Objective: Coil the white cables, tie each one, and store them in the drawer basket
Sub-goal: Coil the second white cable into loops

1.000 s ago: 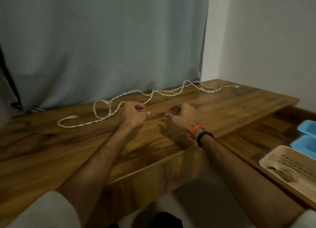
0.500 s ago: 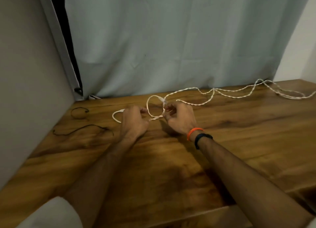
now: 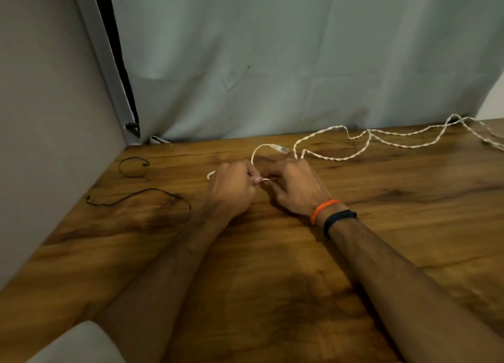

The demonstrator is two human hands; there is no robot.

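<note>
From the head camera, both hands sit close together near the middle of the wooden desk [image 3: 300, 267], working on the near end of the white cable [image 3: 338, 158]. The left hand [image 3: 231, 191] has its fingers curled, and its thumb and forefinger pinch a short white stretch of the cable that pokes out toward the other hand. The right hand [image 3: 296, 189] lies just beside it, knuckles up and fingers curled down toward the same spot; whether those fingers actually grip the cable cannot be told, since the back of the hand hides them. An orange wristband [image 3: 323, 209] and a black wristband [image 3: 338, 218] circle the right wrist.

From the left hand a small loop of cable rises, passes a pale inline connector [image 3: 281, 148] and runs on as a twisted strand, snaking rightward along the back of the desk to the frame's right edge. A bit of white also shows to the left of the left hand.

Compared with half a second ago, the hands have drawn closer to each other and lie lower on the wood, and the loop between them looks smaller and tighter. A second ago the fists were apart and off the cable, which lay stretched behind them.

To the left, well apart from the hands, two thin black ties [image 3: 136, 197] lie on the wood. A pale grey curtain [image 3: 300, 63] hangs behind the desk.
</note>
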